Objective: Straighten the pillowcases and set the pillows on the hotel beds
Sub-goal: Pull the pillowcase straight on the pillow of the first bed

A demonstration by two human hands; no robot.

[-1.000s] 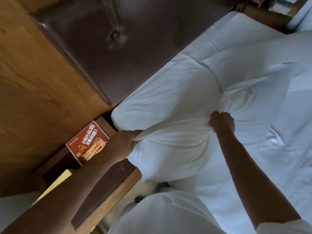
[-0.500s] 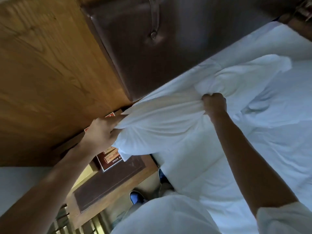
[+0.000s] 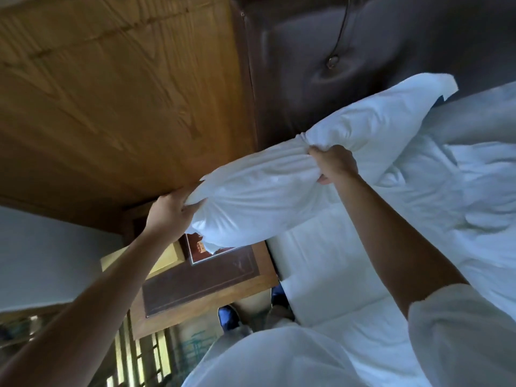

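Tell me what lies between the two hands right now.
In the head view, only the white pillow spans from left hand to right hand; each grip bunches its case.

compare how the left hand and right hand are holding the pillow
The left hand grips the pillow at its end corner, out over the nightstand; the right hand grips partway along the top edge, above the bed. The left hand sits lower in the picture than the right. The right hand bunches the fabric into deep gathers; the left pinches a smaller fold. Both hands are closed on the white pillowcase, with the pillow held up between them.
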